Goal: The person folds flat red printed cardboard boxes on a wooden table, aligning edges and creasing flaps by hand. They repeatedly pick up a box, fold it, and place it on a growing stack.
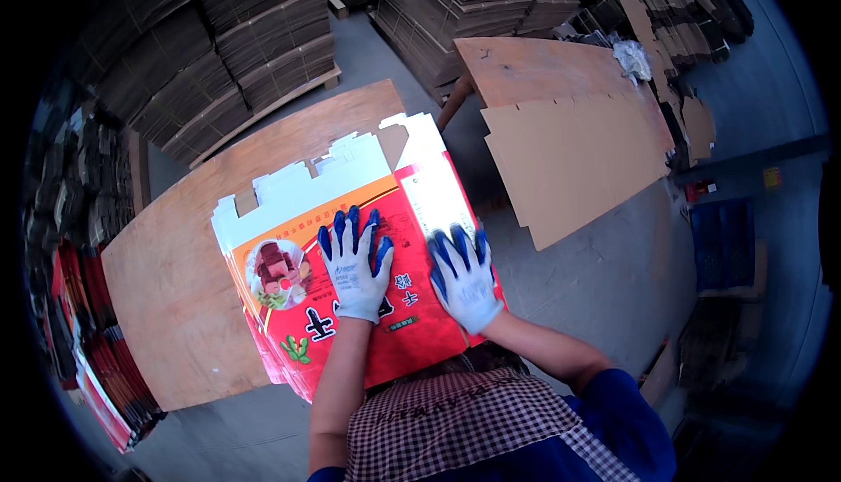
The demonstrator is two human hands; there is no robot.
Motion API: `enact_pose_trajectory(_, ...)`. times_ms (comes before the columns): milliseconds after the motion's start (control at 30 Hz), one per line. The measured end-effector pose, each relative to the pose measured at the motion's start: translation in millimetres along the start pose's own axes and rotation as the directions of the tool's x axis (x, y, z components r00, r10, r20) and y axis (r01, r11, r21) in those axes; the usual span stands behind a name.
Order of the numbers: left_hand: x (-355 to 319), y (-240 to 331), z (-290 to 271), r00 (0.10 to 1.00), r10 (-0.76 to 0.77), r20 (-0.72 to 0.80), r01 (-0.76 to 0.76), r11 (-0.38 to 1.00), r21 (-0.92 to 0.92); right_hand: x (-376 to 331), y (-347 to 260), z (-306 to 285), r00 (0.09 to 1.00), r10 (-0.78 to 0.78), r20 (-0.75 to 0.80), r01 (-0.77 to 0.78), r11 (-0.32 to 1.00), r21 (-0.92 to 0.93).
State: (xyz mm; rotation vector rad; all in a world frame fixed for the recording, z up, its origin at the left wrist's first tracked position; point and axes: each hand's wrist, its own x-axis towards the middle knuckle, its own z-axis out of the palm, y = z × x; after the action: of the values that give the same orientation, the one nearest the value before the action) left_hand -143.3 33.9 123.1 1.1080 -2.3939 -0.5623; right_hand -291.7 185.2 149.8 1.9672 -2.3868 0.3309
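A stack of flat printed cardboard box blanks (350, 211), red and orange with white cut-out flaps along the far side, lies in front of me on a wooden table. My left hand (355, 267), in a white glove with blue-coated fingertips, rests flat on the middle of the top blank with its fingers spread. Gloved the same way, my right hand (464, 281) lies palm down near the blank's right edge, fingers stretched out. Neither hand grips anything.
The wooden table (175, 324) reaches out to the left. Across a gap at the right, a second table (543, 66) carries a plain brown cardboard sheet (578, 158). Tall bundles of flat cardboard (272, 40) stand behind. Red folded blanks (114, 359) are piled at far left; a blue crate (724, 241) sits right.
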Motion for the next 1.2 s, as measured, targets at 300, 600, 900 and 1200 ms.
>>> enact_pose_trajectory(300, -6, -14, -4, 0.994, 0.014, -0.112, -0.042, 0.966, -0.256, -50, 180, 48, 0.762, 0.627, 0.163, -0.613, 0.779, -0.135)
enact_pose_trajectory(600, -12, -8, -3, 0.980, -0.132, -0.150, 0.037, 0.859, -0.511, -32, 243, 102, 0.587, 0.715, 0.380, -0.626, 0.698, -0.347)
enact_pose_trajectory(900, -19, -12, -21, 0.975, -0.156, -0.156, 0.028, 0.788, -0.615, 16, 222, -196, 0.869, 0.442, -0.223, -0.468, 0.881, -0.076)
enact_pose_trajectory(1200, -74, -68, -42, 0.954, -0.192, -0.231, 0.094, 0.921, -0.378, -12, 161, -458, 0.820, 0.457, -0.344, -0.058, 0.665, 0.745)
